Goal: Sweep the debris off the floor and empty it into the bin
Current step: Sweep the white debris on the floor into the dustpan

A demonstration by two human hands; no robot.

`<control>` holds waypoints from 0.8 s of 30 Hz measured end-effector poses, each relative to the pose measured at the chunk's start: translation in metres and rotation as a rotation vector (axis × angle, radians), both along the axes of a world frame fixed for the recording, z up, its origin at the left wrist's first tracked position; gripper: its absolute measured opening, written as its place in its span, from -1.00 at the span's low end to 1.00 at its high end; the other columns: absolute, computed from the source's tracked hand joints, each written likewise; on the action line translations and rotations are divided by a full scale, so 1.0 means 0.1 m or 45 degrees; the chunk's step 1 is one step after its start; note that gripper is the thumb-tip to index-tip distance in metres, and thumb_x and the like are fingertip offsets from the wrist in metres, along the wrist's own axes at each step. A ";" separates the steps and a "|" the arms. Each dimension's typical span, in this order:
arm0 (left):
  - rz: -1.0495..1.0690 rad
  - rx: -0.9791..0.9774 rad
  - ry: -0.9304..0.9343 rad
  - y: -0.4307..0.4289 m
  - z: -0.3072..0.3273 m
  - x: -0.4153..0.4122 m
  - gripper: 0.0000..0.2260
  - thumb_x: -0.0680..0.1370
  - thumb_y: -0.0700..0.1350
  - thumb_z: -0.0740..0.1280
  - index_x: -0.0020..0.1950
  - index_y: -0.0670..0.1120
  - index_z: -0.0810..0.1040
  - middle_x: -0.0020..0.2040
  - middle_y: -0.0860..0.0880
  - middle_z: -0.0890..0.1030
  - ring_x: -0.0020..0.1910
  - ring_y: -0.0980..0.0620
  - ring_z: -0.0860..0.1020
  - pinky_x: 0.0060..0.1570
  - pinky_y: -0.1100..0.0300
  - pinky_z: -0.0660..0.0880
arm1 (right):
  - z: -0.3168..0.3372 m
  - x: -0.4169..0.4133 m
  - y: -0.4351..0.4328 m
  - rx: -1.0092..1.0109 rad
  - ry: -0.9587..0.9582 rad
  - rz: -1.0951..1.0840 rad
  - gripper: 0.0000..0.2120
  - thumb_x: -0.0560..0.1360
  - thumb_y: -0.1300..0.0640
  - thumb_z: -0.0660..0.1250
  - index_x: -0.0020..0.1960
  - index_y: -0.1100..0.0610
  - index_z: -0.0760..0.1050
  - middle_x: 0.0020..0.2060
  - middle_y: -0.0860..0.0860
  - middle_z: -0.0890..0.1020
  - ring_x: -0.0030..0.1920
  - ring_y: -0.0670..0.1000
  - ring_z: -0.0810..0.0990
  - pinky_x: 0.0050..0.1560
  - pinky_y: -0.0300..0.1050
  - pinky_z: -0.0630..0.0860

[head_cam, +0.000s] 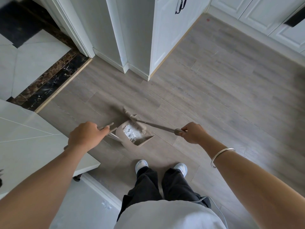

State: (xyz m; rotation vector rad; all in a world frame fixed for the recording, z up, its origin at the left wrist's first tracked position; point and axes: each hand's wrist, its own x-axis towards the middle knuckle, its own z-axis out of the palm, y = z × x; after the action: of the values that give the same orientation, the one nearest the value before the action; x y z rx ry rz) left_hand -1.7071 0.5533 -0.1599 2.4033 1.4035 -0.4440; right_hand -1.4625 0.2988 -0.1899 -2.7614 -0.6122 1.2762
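A beige dustpan (pixel 125 141) stands on the grey wood floor in front of my feet, its mouth facing up and to the right. White crumpled debris (pixel 132 133) lies inside it. My left hand (pixel 85 135) grips the dustpan's upright handle (pixel 105 128). My right hand (pixel 192 132) grips the top of the broom's thin handle (pixel 158 125). The broom head (pixel 130 115) is blurred and sits at the pan's far edge, its bristles reaching over the debris.
A white wall corner and skirting (pixel 125 66) stand ahead, with white cabinet doors (pixel 264 17) at the far right. A dark marble threshold (pixel 54 80) runs at the left. A white table top (pixel 33 134) is close under my left arm. Open floor (pixel 231 96) stretches to the right.
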 end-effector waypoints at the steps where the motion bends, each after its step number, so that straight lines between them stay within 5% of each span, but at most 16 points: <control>1: 0.003 -0.003 0.008 0.01 0.00 0.00 -0.52 0.53 0.20 0.27 -0.36 -0.18 0.50 -0.39 -0.08 0.52 -0.40 -0.06 0.44 -0.36 0.14 0.29 | 0.03 0.04 0.00 0.019 0.003 -0.003 -0.66 0.55 -0.12 0.27 0.03 0.11 0.66 -0.37 0.01 0.52 -0.37 0.01 0.44 -0.35 -0.15 0.33; 8: -0.012 0.028 -0.019 0.05 0.06 0.03 -0.52 0.53 0.21 0.27 -0.38 -0.15 0.50 -0.40 -0.07 0.51 -0.37 -0.10 0.47 -0.35 0.16 0.33 | 0.20 0.24 0.01 0.076 -0.080 0.023 -0.64 0.53 -0.16 0.29 0.05 0.09 0.66 -0.30 0.03 0.58 -0.33 0.01 0.46 -0.30 -0.11 0.37; 24: -0.244 0.058 -0.207 0.12 0.50 0.77 -0.53 0.51 0.24 0.28 -0.39 -0.12 0.49 -0.36 -0.07 0.55 -0.28 -0.16 0.54 -0.30 0.14 0.41 | 0.56 0.56 -0.51 -0.008 -0.297 -0.404 -0.62 0.48 -0.17 0.35 -0.20 0.17 0.51 -0.43 0.04 0.46 -0.38 0.09 0.45 -0.47 -0.22 0.28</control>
State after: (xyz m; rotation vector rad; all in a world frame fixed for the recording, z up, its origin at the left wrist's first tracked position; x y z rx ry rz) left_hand -1.6304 0.5658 -0.1104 2.5577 1.1325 -0.2568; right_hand -1.4061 0.2481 -0.1335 -2.8828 -0.1637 0.9026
